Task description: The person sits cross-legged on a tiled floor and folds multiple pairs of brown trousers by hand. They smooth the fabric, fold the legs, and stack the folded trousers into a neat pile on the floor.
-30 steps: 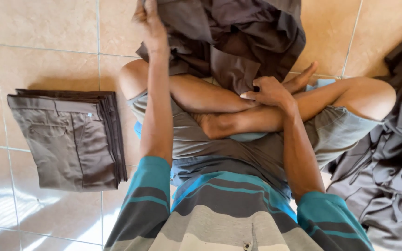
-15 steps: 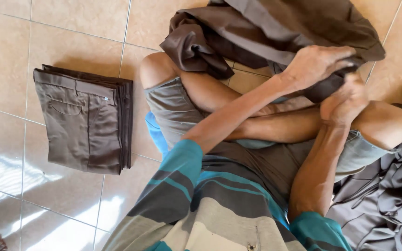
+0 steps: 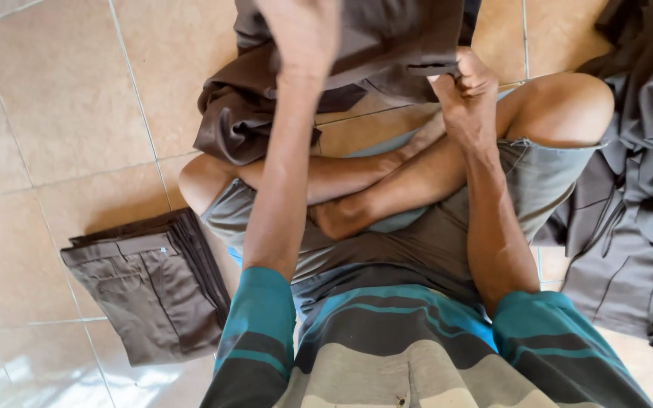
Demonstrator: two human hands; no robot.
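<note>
Both your hands grip the brown trousers (image 3: 387,45), raised over your crossed legs: left hand (image 3: 300,34) high, right hand (image 3: 466,94) pinching an edge. Seemingly straightening them; next, align edges.

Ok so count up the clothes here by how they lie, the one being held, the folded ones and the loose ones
Garment held up by left hand and right hand: 1
Folded stack on the floor: 1 stack, layers too tight to count
Loose pile: 1 heap, pieces not separable
Total: 3 groups
</note>
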